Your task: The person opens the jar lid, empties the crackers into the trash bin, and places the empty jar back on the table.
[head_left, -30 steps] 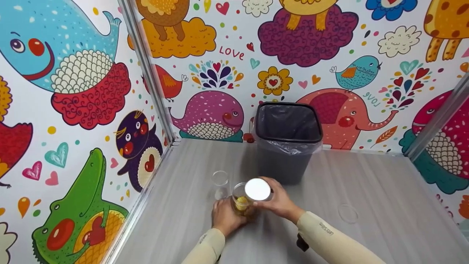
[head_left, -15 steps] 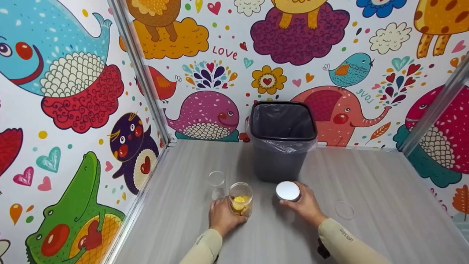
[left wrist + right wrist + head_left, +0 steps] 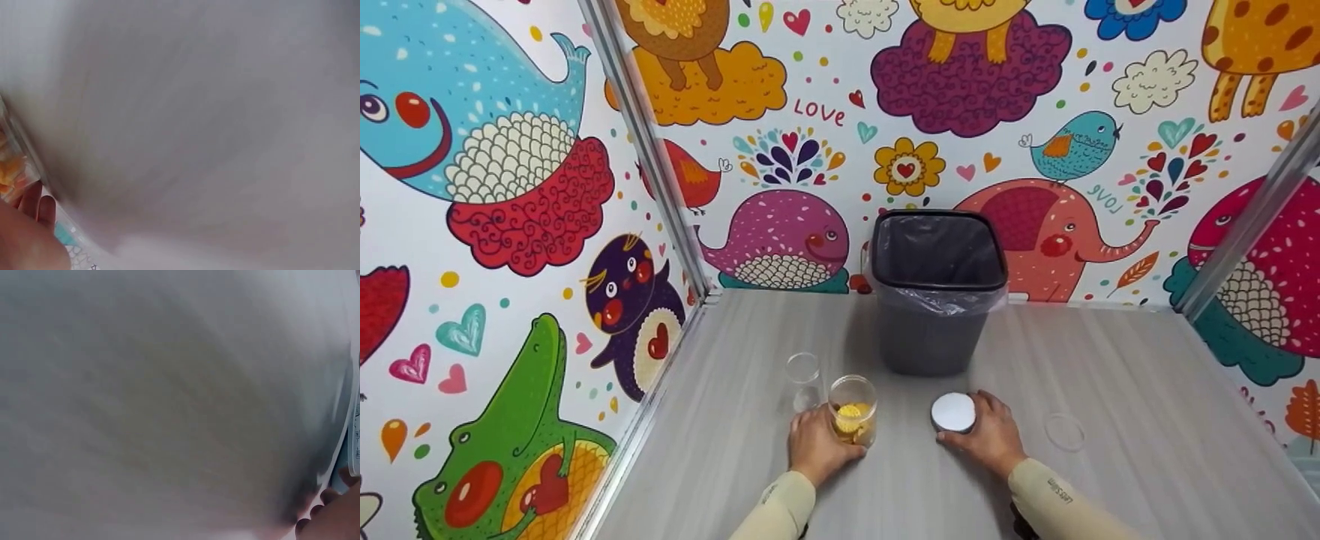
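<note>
In the head view, my left hand (image 3: 819, 444) grips an uncovered clear jar (image 3: 864, 390) with yellow pieces (image 3: 850, 414) in its lower part. The left wrist view catches that jar's clear wall and orange-yellow contents (image 3: 10, 171) at its left edge, with a few fingers beneath. To the right, my right hand (image 3: 994, 433) holds a short round container with a white top (image 3: 954, 412), thumb at its near side and fingers round the far side. A clear wall with small print (image 3: 356, 433) shows beside the right fingers in the right wrist view.
Behind the hands stands a grey bin (image 3: 934, 337) lined with a clear bag. A clear, see-through jar (image 3: 802, 375) is just beyond the left hand. At the right lies a clear ring-shaped lid (image 3: 1065, 433) on the wood-grain table (image 3: 750, 480). Patterned walls enclose the back and left.
My right hand has carried the white-topped container from over the jar's right side off to the right, then lowered it nearer to me. The left hand has stayed on the jar.
</note>
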Available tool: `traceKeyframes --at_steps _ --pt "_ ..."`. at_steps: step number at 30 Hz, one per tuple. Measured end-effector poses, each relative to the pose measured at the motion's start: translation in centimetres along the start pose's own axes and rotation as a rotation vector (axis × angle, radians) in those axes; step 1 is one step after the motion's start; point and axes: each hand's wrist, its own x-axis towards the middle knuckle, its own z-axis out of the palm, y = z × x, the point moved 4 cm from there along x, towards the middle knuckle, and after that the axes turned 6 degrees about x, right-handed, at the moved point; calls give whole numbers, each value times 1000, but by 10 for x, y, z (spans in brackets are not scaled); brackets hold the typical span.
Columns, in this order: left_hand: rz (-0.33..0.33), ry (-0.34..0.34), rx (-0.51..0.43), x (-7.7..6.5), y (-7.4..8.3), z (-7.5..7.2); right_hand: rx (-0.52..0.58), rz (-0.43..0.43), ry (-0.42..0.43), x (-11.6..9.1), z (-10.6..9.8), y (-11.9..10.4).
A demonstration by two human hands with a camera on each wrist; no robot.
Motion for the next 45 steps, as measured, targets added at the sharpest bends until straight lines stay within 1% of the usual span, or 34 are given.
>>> traceKeyframes --at_steps 6,10,20,28,33,36,39,43,45 --pt "13 16 7 0 0 0 -62 33 -72 -2 1 0" --pt "18 27 14 -1 0 0 -78 43 -106 -1 2 0" --pt "8 18 -8 -1 0 0 -80 53 -115 -2 1 -2" --pt "6 15 -11 1 -1 0 -101 85 -126 -2 0 -3" --pt "5 12 -3 -1 2 -3 -78 85 -143 -2 -2 -4" --pt "6 11 -5 -2 2 -2 -29 70 -153 1 -11 -9" --pt "5 11 -9 -2 1 0 57 37 -116 12 -27 -18" --pt "9 23 -4 -1 -1 0 195 32 -21 37 -58 -32" --pt "8 26 -3 -2 -1 0 252 62 22 54 -77 -40"
